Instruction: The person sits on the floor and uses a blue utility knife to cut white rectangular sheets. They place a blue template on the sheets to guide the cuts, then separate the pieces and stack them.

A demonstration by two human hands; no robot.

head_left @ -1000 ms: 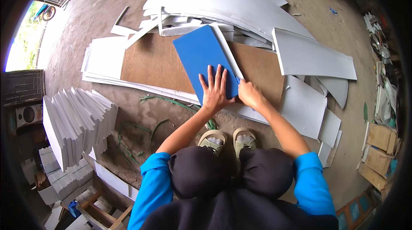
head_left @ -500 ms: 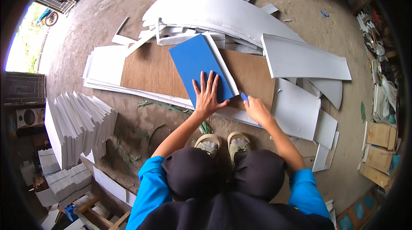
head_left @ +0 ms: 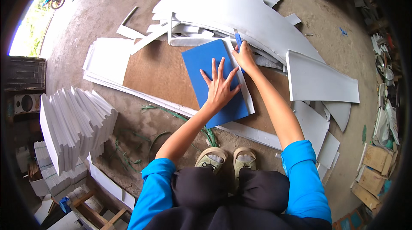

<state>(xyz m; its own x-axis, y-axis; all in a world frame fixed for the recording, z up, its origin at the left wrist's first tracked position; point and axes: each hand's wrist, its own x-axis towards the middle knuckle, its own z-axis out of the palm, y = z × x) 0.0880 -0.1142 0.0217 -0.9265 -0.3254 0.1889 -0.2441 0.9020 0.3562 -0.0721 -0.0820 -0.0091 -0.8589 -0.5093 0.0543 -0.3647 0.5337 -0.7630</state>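
White offcuts (head_left: 240,11) crowd the brown board (head_left: 159,71), where the left hand (head_left: 219,86) presses flat, fingers spread, on the blue panel (head_left: 206,65) while the right hand (head_left: 244,56) clenches a blue knife (head_left: 238,40) at its far edge

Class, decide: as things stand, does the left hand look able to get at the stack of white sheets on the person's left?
Probably not without shifting: the left hand lies flat on the blue board, while the stack of white sheets stands well off to the left, though nothing blocks the way.
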